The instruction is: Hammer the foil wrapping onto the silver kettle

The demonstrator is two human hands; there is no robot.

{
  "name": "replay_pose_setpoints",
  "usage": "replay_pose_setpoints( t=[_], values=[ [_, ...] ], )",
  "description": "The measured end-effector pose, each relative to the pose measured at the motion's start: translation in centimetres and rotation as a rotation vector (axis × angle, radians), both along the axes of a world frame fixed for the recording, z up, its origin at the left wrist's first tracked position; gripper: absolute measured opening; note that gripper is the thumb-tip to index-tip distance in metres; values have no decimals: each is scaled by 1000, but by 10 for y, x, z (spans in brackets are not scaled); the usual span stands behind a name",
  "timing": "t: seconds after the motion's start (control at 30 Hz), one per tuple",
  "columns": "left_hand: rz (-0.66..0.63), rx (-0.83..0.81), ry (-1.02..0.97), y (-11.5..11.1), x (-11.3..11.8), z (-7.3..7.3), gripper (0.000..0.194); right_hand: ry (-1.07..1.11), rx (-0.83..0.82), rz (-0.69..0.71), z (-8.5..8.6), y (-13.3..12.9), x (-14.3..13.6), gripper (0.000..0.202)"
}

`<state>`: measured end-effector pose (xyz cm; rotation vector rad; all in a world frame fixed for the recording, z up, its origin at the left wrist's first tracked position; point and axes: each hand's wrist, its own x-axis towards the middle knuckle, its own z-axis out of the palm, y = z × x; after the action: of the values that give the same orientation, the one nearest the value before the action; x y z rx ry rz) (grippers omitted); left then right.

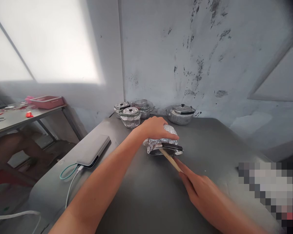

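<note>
A small hammered-metal pot (pixel 158 142) with a black carrying handle (pixel 172 147) lies tipped over the table, its dark mouth turned toward me. My left hand (pixel 157 127) is wrapped over the pot from above, thumb along its near side. In my right hand (pixel 191 182) is a flat wooden stick (pixel 171 160). The stick's far end goes into the mouth of the pot, so its tip is hidden. Some of my right fingers are out of sight behind the stick and pot rim.
Small metal pots (pixel 130 117) cluster at the table's (pixel 136 201) back left; a lidded metal pot (pixel 182 114) stands at the back right. A power bank (pixel 94 151) with cables lies at left. A side table (pixel 39 115) holds a pink basket (pixel 47 102). A person's leg (pixel 12 149) shows beneath.
</note>
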<state>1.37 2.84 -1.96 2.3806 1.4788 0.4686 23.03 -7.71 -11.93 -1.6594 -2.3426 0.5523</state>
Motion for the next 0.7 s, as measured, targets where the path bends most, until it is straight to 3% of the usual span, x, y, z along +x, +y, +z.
replay_pose_setpoints(
  t=[0.7],
  values=[
    [-12, 11, 7, 3, -1, -3, 51, 52, 36, -33, 2, -3, 2, 55]
  ],
)
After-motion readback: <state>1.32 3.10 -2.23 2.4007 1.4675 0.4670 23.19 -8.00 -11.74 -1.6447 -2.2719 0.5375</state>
